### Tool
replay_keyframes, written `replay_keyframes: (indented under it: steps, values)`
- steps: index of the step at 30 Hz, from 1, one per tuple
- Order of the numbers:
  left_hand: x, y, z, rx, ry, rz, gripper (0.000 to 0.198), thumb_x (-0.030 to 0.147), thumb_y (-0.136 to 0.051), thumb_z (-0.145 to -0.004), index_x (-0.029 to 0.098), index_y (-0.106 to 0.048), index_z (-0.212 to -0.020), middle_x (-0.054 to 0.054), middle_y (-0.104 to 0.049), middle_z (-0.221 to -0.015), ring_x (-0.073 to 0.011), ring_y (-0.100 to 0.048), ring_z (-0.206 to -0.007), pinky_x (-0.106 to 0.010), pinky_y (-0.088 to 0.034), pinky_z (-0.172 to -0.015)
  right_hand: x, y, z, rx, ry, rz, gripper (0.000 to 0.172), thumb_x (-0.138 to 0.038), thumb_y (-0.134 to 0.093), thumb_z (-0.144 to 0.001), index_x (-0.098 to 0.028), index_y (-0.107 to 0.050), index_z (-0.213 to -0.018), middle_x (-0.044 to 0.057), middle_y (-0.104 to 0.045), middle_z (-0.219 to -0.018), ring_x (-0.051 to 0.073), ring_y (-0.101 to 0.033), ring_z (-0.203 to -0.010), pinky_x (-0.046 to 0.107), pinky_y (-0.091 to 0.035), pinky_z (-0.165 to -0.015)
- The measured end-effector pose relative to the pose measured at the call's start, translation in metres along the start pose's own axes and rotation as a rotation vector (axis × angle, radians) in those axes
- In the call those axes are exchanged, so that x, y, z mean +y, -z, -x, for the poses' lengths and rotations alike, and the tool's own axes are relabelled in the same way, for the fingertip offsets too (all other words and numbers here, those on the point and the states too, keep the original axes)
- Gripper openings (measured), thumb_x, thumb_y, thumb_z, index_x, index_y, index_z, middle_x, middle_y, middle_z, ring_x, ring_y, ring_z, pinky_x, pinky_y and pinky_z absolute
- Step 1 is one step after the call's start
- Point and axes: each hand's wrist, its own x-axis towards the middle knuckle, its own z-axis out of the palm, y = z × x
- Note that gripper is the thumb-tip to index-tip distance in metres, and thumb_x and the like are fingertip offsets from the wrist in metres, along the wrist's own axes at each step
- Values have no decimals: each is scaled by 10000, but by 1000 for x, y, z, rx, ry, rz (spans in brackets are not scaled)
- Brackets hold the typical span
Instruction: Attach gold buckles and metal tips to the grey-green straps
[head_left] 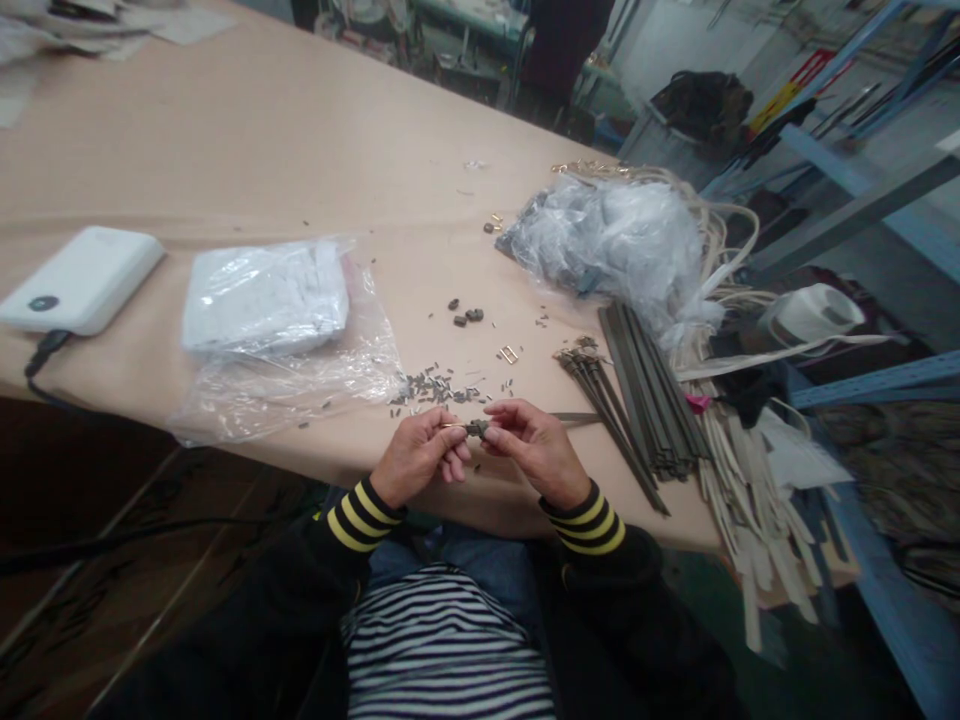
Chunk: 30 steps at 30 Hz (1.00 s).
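Observation:
My left hand (421, 455) and my right hand (534, 448) meet just above the near edge of the wooden table (262, 150). Between their fingertips they pinch a small dark metal piece (475, 428), with a thin pale pin or strip sticking out toward the left hand. A grey strip (574, 417) runs out to the right from under my right hand. Just beyond my fingers lies a scatter of several tiny metal parts (435, 388). A bundle of dark flat strips (630, 400) lies to the right of my right hand.
A white power bank (82, 278) with a black cable sits at the left. A clear bag holding white pieces (264, 300) lies left of centre. A crumpled plastic bag (615, 240) and pale strips (750, 500) crowd the right edge. Blue metal shelving (885, 200) stands at right.

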Motion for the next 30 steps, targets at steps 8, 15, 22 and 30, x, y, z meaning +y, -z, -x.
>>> replay_keyframes:
  steps: [8,15,22,30]
  values:
    - [-1,1,0,-44,4,12,252,361,-568,-717,134,-460,-697,24,-606,-548,-67,-553,-381,-145,-432,-359,3,-3,-1,-9,26,51,155,-265,-649,-634,-156,-623,-741,5,-622,-665,121,-566,-616,259,-473,-610]
    - [-3,4,2,-62,-37,-13,283,415,-503,-761,137,-452,-778,-2,-631,-621,-80,-586,-440,-150,-444,-390,-1,4,-5,-73,-8,96,205,-285,-635,-650,-141,-655,-794,16,-643,-673,110,-547,-587,244,-440,-563]
    - [-4,2,2,-88,-52,-10,296,437,-494,-762,177,-361,-812,25,-623,-592,-96,-600,-455,-157,-445,-403,1,2,-6,-125,-14,-1,208,-310,-661,-622,-146,-552,-690,-32,-558,-589,78,-496,-519,211,-401,-505]
    - [-3,3,4,-126,-35,-58,303,443,-500,-756,183,-367,-837,20,-620,-609,-98,-597,-482,-184,-462,-445,-5,10,-7,-290,-7,68,194,-324,-599,-682,-139,-554,-720,-27,-544,-590,81,-486,-528,224,-403,-536]
